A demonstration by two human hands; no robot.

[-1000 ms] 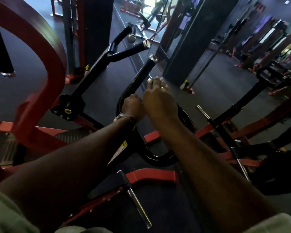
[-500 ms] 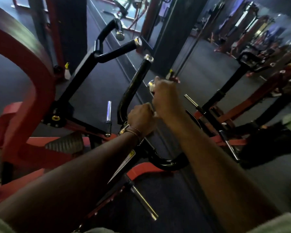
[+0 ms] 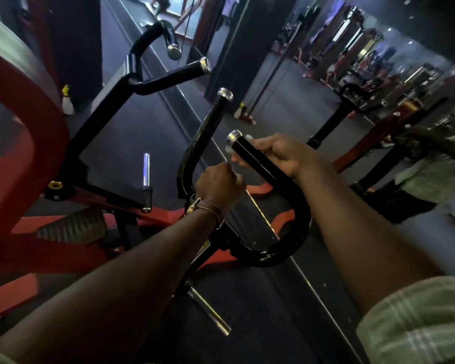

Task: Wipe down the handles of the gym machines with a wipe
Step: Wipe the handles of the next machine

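- Your right hand (image 3: 281, 156) is gripping the near black handle (image 3: 263, 166) just below its chrome cap, fingers curled round the bar with a white wipe (image 3: 247, 139) peeking out beneath them
- That handle's long axis is running from the cap down and to the right into the U-bend, so the unwiped length is lying toward your wrist
- Your left hand (image 3: 218, 186) is sitting lower, between the two prongs, fingers clenched; I cannot tell what it is holding
- The right hand is the nearer one for the stroke down the bar
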